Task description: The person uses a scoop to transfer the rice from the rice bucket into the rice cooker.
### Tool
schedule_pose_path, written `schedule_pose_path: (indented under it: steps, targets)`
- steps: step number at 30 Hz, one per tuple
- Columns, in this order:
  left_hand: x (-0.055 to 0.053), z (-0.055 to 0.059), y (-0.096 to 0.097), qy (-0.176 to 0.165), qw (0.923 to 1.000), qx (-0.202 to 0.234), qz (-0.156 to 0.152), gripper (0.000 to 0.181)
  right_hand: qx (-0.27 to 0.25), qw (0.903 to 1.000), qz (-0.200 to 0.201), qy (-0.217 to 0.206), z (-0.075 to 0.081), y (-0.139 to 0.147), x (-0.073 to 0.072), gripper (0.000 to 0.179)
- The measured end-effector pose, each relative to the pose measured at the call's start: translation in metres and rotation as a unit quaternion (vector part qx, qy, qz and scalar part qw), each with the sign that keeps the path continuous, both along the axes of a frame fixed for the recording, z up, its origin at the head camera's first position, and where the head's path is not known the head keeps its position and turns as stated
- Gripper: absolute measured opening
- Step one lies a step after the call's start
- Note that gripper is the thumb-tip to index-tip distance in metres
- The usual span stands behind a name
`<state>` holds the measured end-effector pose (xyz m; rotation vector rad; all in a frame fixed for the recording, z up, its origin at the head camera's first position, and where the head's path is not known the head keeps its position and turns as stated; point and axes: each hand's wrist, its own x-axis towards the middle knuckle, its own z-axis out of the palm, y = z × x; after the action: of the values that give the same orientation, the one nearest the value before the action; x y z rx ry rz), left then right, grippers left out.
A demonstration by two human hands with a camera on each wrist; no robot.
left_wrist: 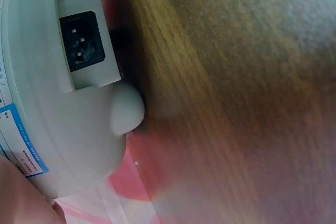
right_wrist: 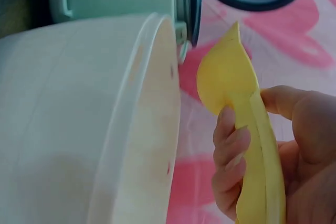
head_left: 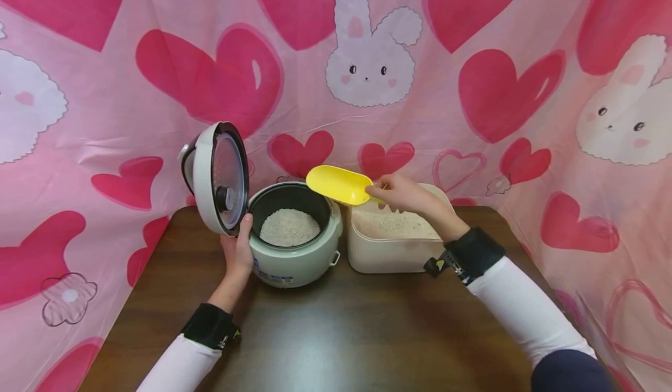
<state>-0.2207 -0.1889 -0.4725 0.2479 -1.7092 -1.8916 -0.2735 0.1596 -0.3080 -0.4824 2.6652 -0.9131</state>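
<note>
My right hand (head_left: pixel 404 196) grips the handle of a yellow scoop (head_left: pixel 336 183); its bowl tilts up to the left, above the gap between rice cooker and bin. No rice shows in the bowl. The pale green rice cooker (head_left: pixel 299 270) stands with its lid (head_left: pixel 203 176) raised, and white rice (head_left: pixel 290 227) lies in its dark inner pot. Against the cooker's left side rests my left hand (head_left: pixel 238 256), thumb up by the rim near the lid, other fingers partly hidden. A cream bin (head_left: pixel 394 256) holding rice (head_left: pixel 388 224) sits right of the cooker, below my right hand.
The brown wooden table (head_left: pixel 336 333) carries cooker and bin near its back edge. Behind hangs a pink cloth (head_left: pixel 310 100) with hearts and rabbits. In the left wrist view, a power socket (left_wrist: pixel 83 40) shows low on the cooker's side.
</note>
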Motion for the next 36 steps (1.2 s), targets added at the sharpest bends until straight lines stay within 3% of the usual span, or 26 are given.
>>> schedule_pose_path:
  steps: [5, 11, 18, 22, 27, 31, 36]
  targets:
    - [0.000, 0.000, 0.000, -0.005, 1.0000, 0.002, -0.001, 0.053, -0.023, 0.9995, -0.001, -0.021, -0.001, 0.032, 0.003, 0.038]
    - [-0.002, 0.001, 0.000, 0.001, 1.0000, 0.008, -0.003, 0.053, -0.013, 0.9990, -0.036, -0.024, 0.002, 0.069, 0.014, 0.039]
    - [-0.004, -0.001, 0.000, 0.007, 0.9999, 0.013, -0.002, 0.053, 0.072, 0.9944, -0.076, 0.009, 0.002, 0.105, 0.020, 0.041]
    - [-0.002, 0.000, 0.000, 0.015, 0.9998, 0.017, 0.001, 0.052, 0.132, 0.9880, -0.067, 0.044, 0.004, 0.116, 0.022, 0.039]
    - [-0.001, 0.001, 0.001, 0.016, 0.9997, 0.019, 0.002, 0.051, 0.172, 0.9812, -0.054, 0.069, 0.008, 0.119, 0.030, 0.036]
    - [-0.001, 0.001, 0.001, 0.014, 0.9996, 0.024, 0.002, 0.050, 0.226, 0.9669, -0.056, 0.105, 0.007, 0.114, 0.036, 0.027]
    - [0.000, 0.002, 0.001, 0.013, 0.9995, 0.027, 0.004, 0.051, 0.304, 0.9379, -0.045, 0.161, 0.002, 0.101, 0.035, 0.021]
